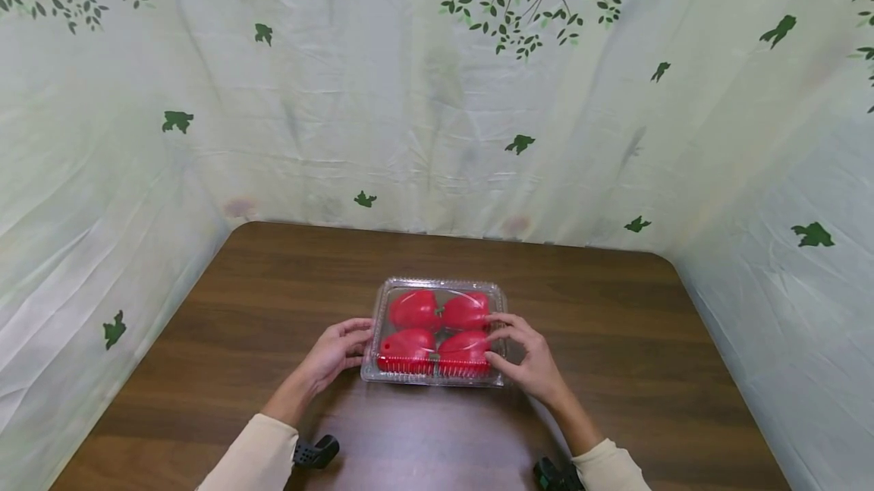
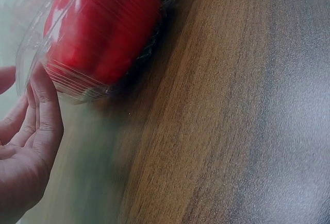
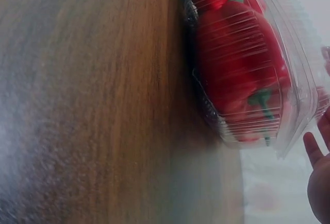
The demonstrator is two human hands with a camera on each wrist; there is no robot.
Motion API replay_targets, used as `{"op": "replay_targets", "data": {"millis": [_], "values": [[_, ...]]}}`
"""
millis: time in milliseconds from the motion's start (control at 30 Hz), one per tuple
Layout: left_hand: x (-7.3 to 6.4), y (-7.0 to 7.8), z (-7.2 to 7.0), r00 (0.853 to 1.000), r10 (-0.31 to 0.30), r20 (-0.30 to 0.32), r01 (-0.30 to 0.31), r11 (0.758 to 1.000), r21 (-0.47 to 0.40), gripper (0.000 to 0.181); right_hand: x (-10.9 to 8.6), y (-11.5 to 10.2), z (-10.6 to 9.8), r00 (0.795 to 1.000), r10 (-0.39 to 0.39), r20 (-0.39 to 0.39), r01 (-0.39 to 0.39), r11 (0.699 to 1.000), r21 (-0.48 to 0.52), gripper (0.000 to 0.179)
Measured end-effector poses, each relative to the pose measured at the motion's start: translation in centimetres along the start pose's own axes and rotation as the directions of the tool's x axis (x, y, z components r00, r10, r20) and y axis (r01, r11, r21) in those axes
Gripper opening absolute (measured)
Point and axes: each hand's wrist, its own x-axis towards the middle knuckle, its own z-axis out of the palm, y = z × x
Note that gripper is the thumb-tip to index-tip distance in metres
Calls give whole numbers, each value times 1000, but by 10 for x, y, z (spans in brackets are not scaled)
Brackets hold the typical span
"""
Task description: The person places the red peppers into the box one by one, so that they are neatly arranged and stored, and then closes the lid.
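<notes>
A clear plastic clamshell box (image 1: 437, 381) lies on the wooden table, holding several red bell peppers (image 1: 410, 309). Green stems show through its ribbed wall in the right wrist view. My left hand (image 1: 337, 350) is at the box's left side, fingers fairly straight. In the left wrist view its fingertips (image 2: 41, 80) touch the clear rim. Across from it, my right hand (image 1: 529, 358) reaches over the right edge with fingers and thumb spread. The right wrist view shows only part of that hand (image 3: 319, 177), near the lid rim; firm contact is hard to make out.
The brown wooden table (image 1: 614, 324) has rounded far corners. Pale fabric with a leaf print (image 1: 437, 96) surrounds it at the back and sides. Dark devices (image 1: 317, 451) are worn at both wrists.
</notes>
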Motion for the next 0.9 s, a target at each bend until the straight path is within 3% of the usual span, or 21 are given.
{"op": "replay_targets", "data": {"millis": [200, 667, 900], "values": [[1, -2, -1, 999, 21, 38, -21, 1000, -7, 43, -1, 1, 1, 1000, 19, 4, -19, 1000, 21, 20], [-1, -2, -3, 998, 19, 60, -21, 1000, 17, 49, -2, 4, 2, 1000, 15, 5, -15, 1000, 1, 21], [-1, -1, -3, 998, 25, 60, -26, 999, 20, 49, -3, 4, 1, 999, 52, 14, -52, 998, 27, 20]]}}
